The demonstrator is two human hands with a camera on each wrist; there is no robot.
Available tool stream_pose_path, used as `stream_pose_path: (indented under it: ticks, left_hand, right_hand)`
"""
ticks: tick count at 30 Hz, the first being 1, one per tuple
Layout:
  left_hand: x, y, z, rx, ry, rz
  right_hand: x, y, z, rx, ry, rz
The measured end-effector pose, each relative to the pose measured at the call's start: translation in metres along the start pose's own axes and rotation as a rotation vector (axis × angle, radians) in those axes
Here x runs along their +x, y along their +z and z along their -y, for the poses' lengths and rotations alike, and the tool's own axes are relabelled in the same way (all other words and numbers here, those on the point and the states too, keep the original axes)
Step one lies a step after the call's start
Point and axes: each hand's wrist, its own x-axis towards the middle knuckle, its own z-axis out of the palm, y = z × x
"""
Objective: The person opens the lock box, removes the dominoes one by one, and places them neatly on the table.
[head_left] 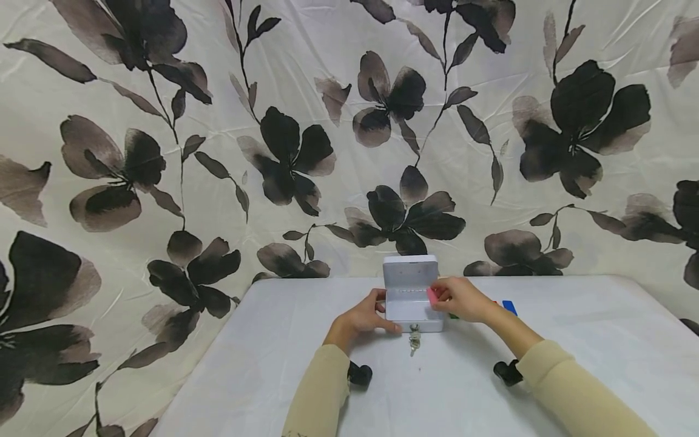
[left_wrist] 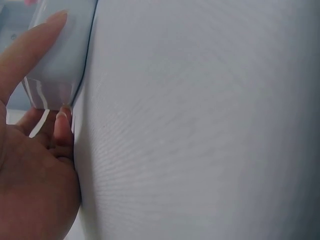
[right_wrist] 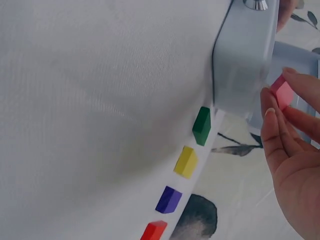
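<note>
A small white lockable cash box (head_left: 428, 326) stands on the table with its lid (head_left: 411, 274) raised. Keys (head_left: 415, 341) hang from the lock at its front. At the box's left end, my left hand (head_left: 357, 317) grips the corner, thumb along the front and fingers at the side. Between thumb and fingers, my right hand (head_left: 464, 299) pinches a pink block (right_wrist: 283, 95) over the box's right end. Beside the box on the right lie a green block (right_wrist: 202, 126), a yellow block (right_wrist: 186, 162), a purple block (right_wrist: 169, 199) and a red block (right_wrist: 154, 231).
The white-covered table (head_left: 246, 376) ends at a back edge just behind the box. A floral cloth (head_left: 306, 73) hangs behind it. A blue block (head_left: 509, 307) lies to the right, past my right wrist. Each wrist wears a black camera mount (head_left: 360, 374).
</note>
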Motion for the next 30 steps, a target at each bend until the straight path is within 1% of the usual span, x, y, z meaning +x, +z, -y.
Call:
stream_pose_path:
  ticks: [4, 6, 13, 17, 20, 25, 30]
  left_hand:
    - [0.000, 0.000, 0.000, -0.004, 0.003, -0.001]
    - [0.000, 0.000, 0.000, -0.007, 0.004, -0.003]
    - [0.000, -0.001, 0.000, -0.005, 0.005, -0.005]
    - [0.000, 0.000, 0.001, -0.008, 0.008, -0.001]
    - [0.000, 0.000, 0.001, -0.013, 0.005, -0.003]
    - [0.000, 0.001, 0.001, -0.011, -0.004, -0.007]
    - [-0.001, 0.001, -0.001, -0.007, -0.008, -0.012]
  right_hand:
    - [-0.005, -0.007, -0.004, 0.000, 0.021, -0.010]
    - [-0.009, -0.012, -0.006, -0.012, 0.018, -0.012]
    - [-0.029, -0.037, -0.019, -0.107, -0.002, -0.043]
    - [-0.042, -0.051, -0.031, -0.160, -0.011, -0.067]
    - [-0.052, -0.060, -0.041, -0.191, -0.008, -0.067]
    - [-0.066, -0.072, -0.060, -0.232, 0.021, -0.060]
    - [-0.075, -0.078, -0.076, -0.246, 0.054, -0.055]
